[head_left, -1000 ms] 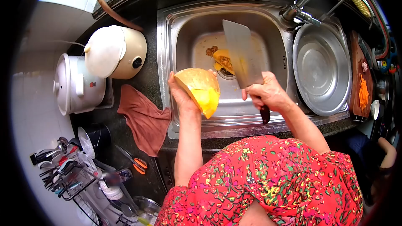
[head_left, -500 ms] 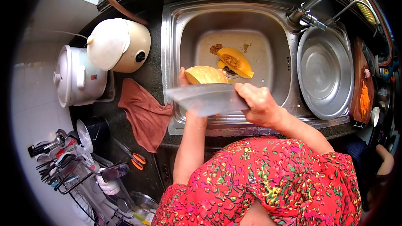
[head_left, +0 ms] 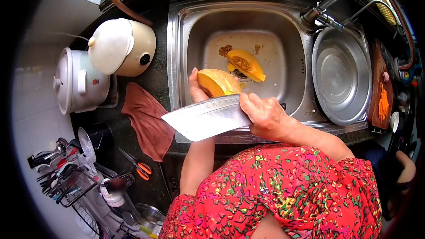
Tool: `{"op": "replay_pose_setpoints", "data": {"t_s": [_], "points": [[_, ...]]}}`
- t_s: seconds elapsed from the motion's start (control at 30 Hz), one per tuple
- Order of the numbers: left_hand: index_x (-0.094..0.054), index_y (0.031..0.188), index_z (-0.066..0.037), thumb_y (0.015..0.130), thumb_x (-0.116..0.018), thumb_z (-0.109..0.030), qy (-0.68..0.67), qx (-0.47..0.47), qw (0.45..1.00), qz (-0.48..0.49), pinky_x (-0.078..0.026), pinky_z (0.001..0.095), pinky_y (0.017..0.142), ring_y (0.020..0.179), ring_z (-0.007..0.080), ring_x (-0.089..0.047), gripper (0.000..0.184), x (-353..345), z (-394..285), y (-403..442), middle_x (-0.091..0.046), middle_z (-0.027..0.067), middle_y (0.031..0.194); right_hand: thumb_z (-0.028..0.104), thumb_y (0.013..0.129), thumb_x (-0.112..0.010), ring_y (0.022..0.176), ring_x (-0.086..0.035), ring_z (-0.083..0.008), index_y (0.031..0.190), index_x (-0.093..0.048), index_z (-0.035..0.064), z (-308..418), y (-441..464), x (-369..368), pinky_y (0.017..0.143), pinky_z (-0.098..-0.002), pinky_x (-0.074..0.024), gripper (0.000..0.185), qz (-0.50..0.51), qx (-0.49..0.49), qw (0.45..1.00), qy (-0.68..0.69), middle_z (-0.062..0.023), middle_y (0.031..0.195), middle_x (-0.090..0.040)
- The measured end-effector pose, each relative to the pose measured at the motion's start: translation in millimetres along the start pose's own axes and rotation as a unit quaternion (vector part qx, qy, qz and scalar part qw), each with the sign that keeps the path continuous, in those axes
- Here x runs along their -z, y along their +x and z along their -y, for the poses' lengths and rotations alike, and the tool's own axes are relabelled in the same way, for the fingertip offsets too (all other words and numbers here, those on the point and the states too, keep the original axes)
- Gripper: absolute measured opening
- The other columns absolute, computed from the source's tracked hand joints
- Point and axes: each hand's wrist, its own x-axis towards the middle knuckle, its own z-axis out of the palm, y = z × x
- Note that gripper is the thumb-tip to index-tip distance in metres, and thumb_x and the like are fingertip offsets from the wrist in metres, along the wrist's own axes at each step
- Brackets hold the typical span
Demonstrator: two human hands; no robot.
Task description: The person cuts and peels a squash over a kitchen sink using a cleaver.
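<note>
My left hand (head_left: pixel 197 89) is wrapped around a piece of pumpkin (head_left: pixel 221 81) with tan skin and orange flesh, held over the front left of the sink. In my right hand (head_left: pixel 265 114) is a kitchen knife (head_left: pixel 210 117) with a broad blade, a row of dimples along one edge. The blade lies across the near side of the pumpkin piece and hides part of my left wrist. Whether its edge touches the flesh I cannot tell. Another pumpkin wedge (head_left: pixel 245 63), its stringy seed side showing, lies in the sink (head_left: pixel 290 44) by the drain.
A metal basin (head_left: pixel 343 77) sits right of the sink under the faucet (head_left: pixel 316 15). Beyond it is a cutting board (head_left: pixel 377 84) with carrot strips (head_left: pixel 384 102). On the left are two cookers, a brown cloth (head_left: pixel 148 119), scissors (head_left: pixel 142 168) and a utensil rack. Another person's arm (head_left: pixel 405 168) shows at right.
The knife has turned so that its broad face shows, and its tip has swung down and left. The pumpkin piece has tilted, showing more of its cut side.
</note>
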Motion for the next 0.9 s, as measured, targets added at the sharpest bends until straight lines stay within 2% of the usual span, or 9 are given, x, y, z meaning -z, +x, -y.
{"op": "replay_pose_setpoints", "data": {"t_s": [0.13,0.2,0.23,0.3,0.4,0.5,0.57,0.7,0.9], "points": [[-0.050,0.097,-0.003,0.076,-0.054,-0.055,0.007,-0.003,1.000,-0.023,-0.050,0.0429,0.073,0.080,0.0325,-0.061,0.056,1,1,-1,-0.059,0.0203,0.090,-0.005,0.054,-0.056,0.054,-0.053,-0.0328,0.103,-0.045,-0.0062,2,-1,-6,0.044,-0.0408,-0.0444,0.050,-0.001,-0.009,1.000,0.008,-0.0138,0.072,-0.049],[-0.051,0.095,-0.004,0.078,-0.053,-0.053,-0.002,-0.008,1.000,-0.016,-0.050,0.0411,0.073,0.079,0.0300,-0.060,0.051,3,1,-5,-0.059,0.0175,0.090,-0.001,0.065,-0.052,0.054,-0.054,-0.0339,0.089,-0.045,0.0001,5,-2,-10,0.046,-0.0415,-0.0459,0.025,-0.023,-0.048,0.999,0.001,-0.0154,0.073,-0.050],[-0.052,0.092,-0.006,0.079,-0.052,-0.050,-0.012,-0.014,1.000,-0.009,-0.049,0.0394,0.074,0.078,0.0274,-0.060,0.047,3,2,-6,-0.059,0.0146,0.090,-0.001,0.065,-0.052,0.054,-0.054,-0.0339,0.089,-0.045,0.0001,5,-2,-12,0.046,-0.0415,-0.0459,0.025,-0.023,-0.048,0.999,0.001,-0.0154,0.073,-0.050],[-0.053,0.087,-0.009,0.083,-0.048,-0.044,0.008,-0.112,0.992,-0.050,-0.047,0.0323,0.073,0.074,0.0192,-0.057,0.036,11,7,-1,-0.057,0.0078,0.081,-0.002,0.065,-0.053,0.057,-0.053,-0.0369,0.087,-0.043,0.0024,4,-5,-17,0.049,-0.0443,-0.0459,0.024,-0.022,-0.103,0.994,0.023,-0.0162,0.075,-0.050],[-0.054,0.089,-0.009,0.084,-0.047,-0.041,0.029,-0.170,0.985,-0.013,-0.047,0.0330,0.073,0.079,0.0189,-0.058,0.033,17,5,-1,-0.058,0.0074,0.084,-0.006,0.057,-0.055,0.062,-0.052,-0.0407,0.086,-0.041,0.0019,4,-3,-16,0.051,-0.0465,-0.0438,0.033,-0.018,-0.114,0.993,0.039,-0.0176,0.075,-0.050],[-0.054,0.093,-0.007,0.084,-0.047,-0.041,0.023,-0.229,0.973,-0.031,-0.048,0.0350,0.074,0.083,0.0197,-0.058,0.035,16,8,-3,-0.058,0.0084,0.090,-0.007,0.058,-0.055,0.064,-0.052,-0.0407,0.085,-0.041,0.0021,5,-1,-18,0.052,-0.0465,-0.0439,0.032,-0.044,-0.126,0.989,0.058,-0.0177,0.074,-0.050],[-0.053,0.097,-0.007,0.085,-0.048,-0.041,0.053,-0.319,0.945,0.050,-0.048,0.0358,0.077,0.086,0.0200,-0.057,0.037,20,8,0,-0.058,0.0080,0.094,-0.006,0.058,-0.056,0.064,-0.052,-0.0405,0.085,-0.041,0.0020,4,-1,-24,0.052,-0.0465,-0.0440,0.032,-0.062,-0.122,0.988,0.076,-0.0178,0.074,-0.050],[-0.053,0.099,-0.007,0.087,-0.045,-0.039,0.056,-0.296,0.953,-0.024,-0.047,0.0364,0.078,0.089,0.0201,-0.057,0.035,13,0,-7,-0.057,0.0078,0.098,-0.006,0.058,-0.057,0.066,-0.053,-0.0404,0.085,-0.041,0.0018,5,1,-26,0.054,-0.0465,-0.0447,0.032,-0.072,-0.114,0.986,0.095,-0.0183,0.073,-0.051],[-0.054,0.092,-0.006,0.085,-0.045,-0.039,0.061,-0.144,0.987,0.045,-0.047,0.0348,0.078,0.085,0.0207,-0.058,0.036,9,3,-9,-0.059,0.0094,0.090,-0.007,0.062,-0.055,0.068,-0.053,-0.0410,0.085,-0.040,0.0012,8,-1,-19,0.056,-0.0466,-0.0449,0.029,-0.026,-0.144,0.986,0.076,-0.0196,0.073,-0.051]]}}
